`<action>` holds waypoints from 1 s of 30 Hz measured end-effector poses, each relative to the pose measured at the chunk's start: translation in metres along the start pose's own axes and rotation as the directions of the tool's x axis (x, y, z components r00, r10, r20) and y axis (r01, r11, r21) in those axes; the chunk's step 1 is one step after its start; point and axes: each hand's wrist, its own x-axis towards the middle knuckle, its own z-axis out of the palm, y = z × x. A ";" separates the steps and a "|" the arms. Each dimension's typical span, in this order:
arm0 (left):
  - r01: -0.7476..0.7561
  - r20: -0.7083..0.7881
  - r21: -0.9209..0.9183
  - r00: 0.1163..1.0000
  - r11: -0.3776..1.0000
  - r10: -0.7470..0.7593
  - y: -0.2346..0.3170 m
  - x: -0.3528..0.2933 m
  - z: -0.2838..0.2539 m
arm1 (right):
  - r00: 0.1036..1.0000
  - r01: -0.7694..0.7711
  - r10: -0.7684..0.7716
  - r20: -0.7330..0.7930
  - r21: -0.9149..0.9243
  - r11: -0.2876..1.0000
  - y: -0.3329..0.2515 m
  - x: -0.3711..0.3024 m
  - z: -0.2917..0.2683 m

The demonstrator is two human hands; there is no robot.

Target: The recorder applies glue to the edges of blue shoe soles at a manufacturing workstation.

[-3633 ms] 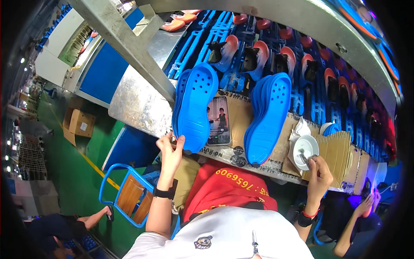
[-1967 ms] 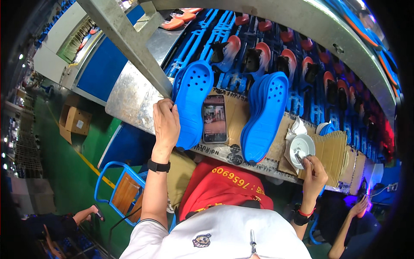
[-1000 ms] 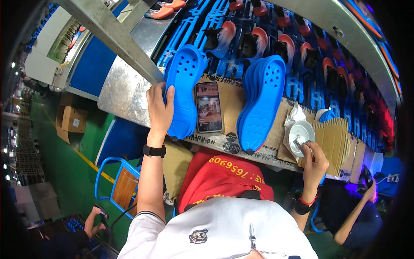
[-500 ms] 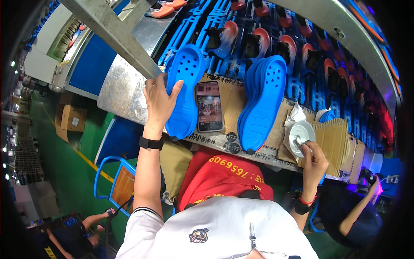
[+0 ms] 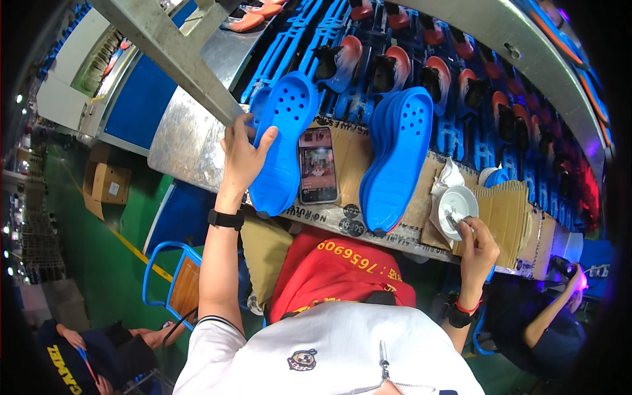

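I have the left hand (image 5: 245, 155) at the near-left side of the left stack of blue soles (image 5: 280, 172), its thumb spread well apart from the fingers and lying over the top sole's left edge. The fingertips reach down beside the stack, and from up here I can't tell whether they have closed on anything.

The relation I watch is this one: the stack lies just to the right of that hand, its long axis running away from me, with the holed end far and leaning a little right. The left hand is much the nearer of the two.

The right hand (image 5: 478, 241) is well apart to the right, finger and thumb pinched together on a thin tool (image 5: 453, 218) that dips into the white bowl (image 5: 469, 199). Between the hands, a phone (image 5: 318, 164) lies face up just beside the left stack; past it the right stack of blue soles (image 5: 398, 158) lies nearly parallel, on cardboard (image 5: 352, 161) over the metal surface (image 5: 181, 155).
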 end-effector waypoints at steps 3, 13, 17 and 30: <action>0.048 -0.056 -0.089 0.997 0.995 -0.054 -0.002 -0.005 0.004 | 0.999 -0.028 0.028 0.015 0.008 1.000 0.002 -0.002 -0.001; 0.126 -0.171 -0.197 0.972 0.972 -0.160 -0.003 -0.007 0.002 | 1.000 0.001 -0.001 0.002 -0.014 1.000 0.003 0.000 0.000; 0.148 -0.209 -0.009 0.967 0.989 -0.146 0.003 -0.007 -0.007 | 1.000 0.000 0.000 -0.002 -0.029 1.000 0.005 0.000 -0.001; 0.139 -0.086 -0.177 0.984 0.974 -0.156 0.011 -0.030 -0.009 | 1.000 0.001 -0.001 0.001 -0.035 0.999 0.002 0.008 -0.001</action>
